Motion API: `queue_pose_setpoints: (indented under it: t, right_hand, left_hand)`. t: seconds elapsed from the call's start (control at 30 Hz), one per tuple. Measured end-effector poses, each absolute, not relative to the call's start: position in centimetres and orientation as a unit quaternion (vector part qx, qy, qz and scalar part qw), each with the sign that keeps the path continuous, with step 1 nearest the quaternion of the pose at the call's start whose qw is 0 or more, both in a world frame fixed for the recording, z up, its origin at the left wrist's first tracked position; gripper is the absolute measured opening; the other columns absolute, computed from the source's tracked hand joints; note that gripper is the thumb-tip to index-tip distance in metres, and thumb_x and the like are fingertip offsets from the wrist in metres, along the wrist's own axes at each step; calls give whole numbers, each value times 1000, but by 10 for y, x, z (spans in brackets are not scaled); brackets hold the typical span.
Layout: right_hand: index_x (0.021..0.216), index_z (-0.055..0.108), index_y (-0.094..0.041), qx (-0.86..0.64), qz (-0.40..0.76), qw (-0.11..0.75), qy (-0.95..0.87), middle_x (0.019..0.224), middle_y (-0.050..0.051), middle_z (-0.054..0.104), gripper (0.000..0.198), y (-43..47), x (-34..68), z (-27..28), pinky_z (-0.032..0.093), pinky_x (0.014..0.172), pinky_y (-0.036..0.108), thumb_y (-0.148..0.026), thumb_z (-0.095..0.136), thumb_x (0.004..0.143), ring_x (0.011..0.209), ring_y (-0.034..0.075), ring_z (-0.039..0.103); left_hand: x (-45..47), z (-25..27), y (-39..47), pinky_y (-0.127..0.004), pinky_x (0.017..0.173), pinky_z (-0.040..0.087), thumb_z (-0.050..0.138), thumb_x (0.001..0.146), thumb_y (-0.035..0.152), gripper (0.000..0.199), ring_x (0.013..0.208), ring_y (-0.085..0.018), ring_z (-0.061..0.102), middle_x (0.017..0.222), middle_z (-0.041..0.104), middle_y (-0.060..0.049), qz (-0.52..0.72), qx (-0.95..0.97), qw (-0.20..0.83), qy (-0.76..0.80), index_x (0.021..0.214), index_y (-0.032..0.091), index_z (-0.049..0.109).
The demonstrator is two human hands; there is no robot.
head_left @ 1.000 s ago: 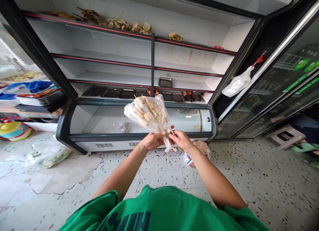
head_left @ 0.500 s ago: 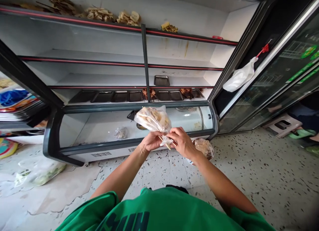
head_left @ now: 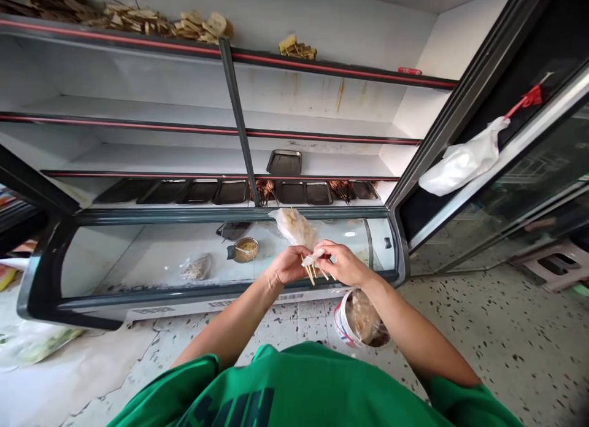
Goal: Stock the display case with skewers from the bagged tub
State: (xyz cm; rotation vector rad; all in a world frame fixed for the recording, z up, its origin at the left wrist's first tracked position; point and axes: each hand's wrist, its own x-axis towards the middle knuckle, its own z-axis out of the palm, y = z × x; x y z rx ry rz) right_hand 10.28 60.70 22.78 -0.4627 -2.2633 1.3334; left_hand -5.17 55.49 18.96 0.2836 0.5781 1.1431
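A clear plastic bag of skewered food (head_left: 294, 226) is held up in front of the display fridge, its wooden stick ends poking out below. My left hand (head_left: 291, 264) wraps round the gathered neck of the bag and the sticks. At the same place my right hand (head_left: 341, 262) pinches the bag's twisted plastic end between thumb and fingers. The exact food inside is blurred by the plastic.
Behind the hands stands the display fridge, with dark metal trays (head_left: 230, 192) and a pan of chopped food (head_left: 246, 250). Another bagged bundle (head_left: 196, 267) lies inside it. A white bucket (head_left: 343, 323) stands on the floor below my right forearm. A white bag (head_left: 464, 163) hangs at right.
My view has moved closer to the fridge. The bag has tipped away and lower, and more stick ends show beneath my hands. Both hands keep their grip.
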Motion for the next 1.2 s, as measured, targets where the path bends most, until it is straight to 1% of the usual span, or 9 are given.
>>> queue_pose_setpoints:
  t: [0.13,0.23,0.33,0.47,0.57,0.8,0.87,1.03,1.2]
  right_hand:
    - [75,59,-14,-142,701,170,-678,75,3,59,23,668,109,229,48,65,26,-36,56,80,72,14,56]
    - [75,55,-15,-124,699,158,-687,74,1,58,21,696,105,226,48,64,26,-34,63,74,70,13,55]
    - [83,52,-18,-168,571,226,-771,70,-2,54,13,712,89,216,47,61,23,-22,58,72,63,11,52]
    - [112,51,-18,-245,297,368,-847,71,0,56,38,722,61,205,48,67,27,-14,48,75,64,14,54]
    - [98,61,-20,-213,195,426,-857,87,8,60,27,725,44,206,48,76,32,-14,44,78,83,18,58]
    - [88,61,-18,-263,637,358,-629,57,-3,50,19,735,11,205,38,44,23,-31,51,80,44,9,40]
    - [92,60,-17,-262,655,334,-625,54,-5,43,21,740,9,206,34,41,21,-33,53,80,43,7,34]
    - [111,60,-23,-198,358,335,-849,95,5,58,30,755,15,226,47,60,26,-27,56,82,62,10,51]
    - [112,60,-23,-127,169,343,-915,101,7,60,27,774,11,237,50,80,33,-23,52,86,90,18,58]
  left_hand:
    - [-45,203,590,-48,86,48,45,64,2,46,83,-27,67,84,69,-13,568,75,776,263,109,4,53]
    - [-47,205,609,-45,84,50,44,63,1,49,83,-27,67,84,69,-14,576,35,765,286,112,2,51]
    - [-55,201,624,-42,83,51,42,65,0,51,82,-25,67,84,69,-14,597,3,734,324,115,1,47]
    - [-79,195,638,-40,82,51,42,64,-1,51,81,-24,68,85,69,-15,613,-19,716,335,115,1,47]
    - [-101,195,646,-36,77,52,44,66,0,44,80,-24,67,83,68,-13,604,-1,731,317,109,2,50]
    - [-137,203,664,-33,74,52,47,66,2,34,75,-21,67,81,67,-10,610,26,735,294,99,8,55]
    - [-142,203,670,-33,73,52,47,66,0,34,71,-19,66,78,66,-8,620,18,725,299,97,8,55]
    - [-147,202,682,-35,71,52,45,63,-4,35,64,-17,63,71,64,-5,662,-8,671,334,93,10,55]
    - [-146,201,692,-39,76,51,45,63,-5,39,64,-19,63,70,64,-4,685,-14,647,334,97,10,55]
